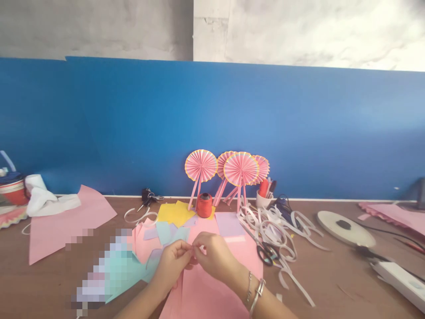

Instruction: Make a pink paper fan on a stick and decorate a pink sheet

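Note:
My left hand [174,262] and my right hand [215,256] meet with pinched fingertips over a pink paper sheet [212,297] at the front of the table. What sits between the fingertips is too small or hidden to make out. Just beyond the hands stands a spool of red thread [204,206]. Beside the left hand lie pastel paper pieces, including a light blue one [163,231] and a peach-pink one [145,243]. Black-handled scissors [264,256] rest to the right of my right hand, touching the pink paper.
Several round pleated pink paper fans, one at the left [201,166], lean against the blue partition [133,119]. Curled white paper strips [275,228] and a pen cup [264,199] lie right of centre. Farther right are a white disc [332,223] and a power strip [398,283].

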`<state>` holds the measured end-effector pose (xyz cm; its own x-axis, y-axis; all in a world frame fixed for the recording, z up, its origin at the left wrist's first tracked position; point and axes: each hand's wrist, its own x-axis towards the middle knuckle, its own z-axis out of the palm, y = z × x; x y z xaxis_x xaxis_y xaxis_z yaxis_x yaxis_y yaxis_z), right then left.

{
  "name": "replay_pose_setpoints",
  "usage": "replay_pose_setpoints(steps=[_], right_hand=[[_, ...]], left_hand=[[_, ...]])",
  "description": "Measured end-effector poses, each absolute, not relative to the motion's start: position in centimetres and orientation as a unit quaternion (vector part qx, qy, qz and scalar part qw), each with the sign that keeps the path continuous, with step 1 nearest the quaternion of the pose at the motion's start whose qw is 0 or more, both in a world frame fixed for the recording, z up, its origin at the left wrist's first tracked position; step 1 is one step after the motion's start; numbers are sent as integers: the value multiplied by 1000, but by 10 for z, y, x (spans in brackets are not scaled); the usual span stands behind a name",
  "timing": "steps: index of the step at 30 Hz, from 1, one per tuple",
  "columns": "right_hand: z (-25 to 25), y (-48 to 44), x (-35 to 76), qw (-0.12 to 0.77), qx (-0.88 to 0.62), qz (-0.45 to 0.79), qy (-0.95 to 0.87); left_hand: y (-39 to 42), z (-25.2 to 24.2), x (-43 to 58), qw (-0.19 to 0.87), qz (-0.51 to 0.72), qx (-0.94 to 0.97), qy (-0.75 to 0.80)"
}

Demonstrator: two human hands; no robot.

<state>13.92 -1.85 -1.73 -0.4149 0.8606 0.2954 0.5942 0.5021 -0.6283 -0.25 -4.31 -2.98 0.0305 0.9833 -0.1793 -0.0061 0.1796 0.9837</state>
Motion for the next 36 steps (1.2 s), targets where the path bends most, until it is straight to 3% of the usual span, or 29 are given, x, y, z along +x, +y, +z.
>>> replay_pose_setpoints(steps=[18,27,30,36], right_hand=[[-17,-11,143,310,-460,310,-772],[-19,-15,141,299,-459,275,-790],[-16,-7,144,338,-480,274,-762],[7,29,208,514,-568,295,-571]], left_hand=[[-42,-35,-6,564,438,458,529],[-43,-32,-3,555,416,469,546],[-42,-35,-4,545,404,479,557],[-37,-43,-14,549,406,475,555]])
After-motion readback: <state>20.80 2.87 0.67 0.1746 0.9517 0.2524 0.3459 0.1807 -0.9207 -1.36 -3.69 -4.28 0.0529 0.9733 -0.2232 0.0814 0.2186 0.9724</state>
